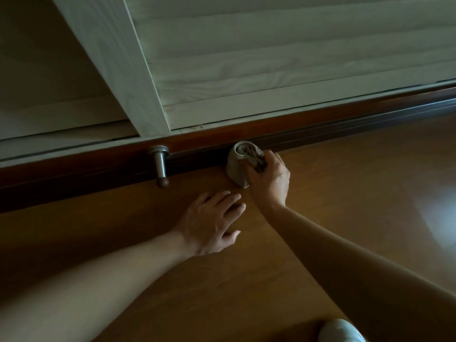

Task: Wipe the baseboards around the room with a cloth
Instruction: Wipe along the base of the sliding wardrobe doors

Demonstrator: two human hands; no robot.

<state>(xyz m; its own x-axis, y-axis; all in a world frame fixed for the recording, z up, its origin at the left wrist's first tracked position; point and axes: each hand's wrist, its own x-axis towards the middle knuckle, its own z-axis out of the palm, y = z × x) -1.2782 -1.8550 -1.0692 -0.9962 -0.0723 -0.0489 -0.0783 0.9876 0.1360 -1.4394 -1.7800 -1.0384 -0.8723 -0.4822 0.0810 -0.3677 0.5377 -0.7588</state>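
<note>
A dark reddish-brown baseboard [345, 119] runs across the view from lower left to upper right, under pale wooden panels. My right hand [270, 180] grips a bunched grey-beige cloth [238, 164] and presses it against the baseboard where it meets the floor. My left hand [212, 222] lies flat on the wooden floor just in front, fingers spread, holding nothing.
A metal door stop [161, 166] with a dark rubber tip juts out of the baseboard just left of the cloth. Pale slatted wooden panels [271, 58] rise above the baseboard. The brown wooden floor [357, 193] stretches right. A white rounded shape [341, 332] shows at the bottom edge.
</note>
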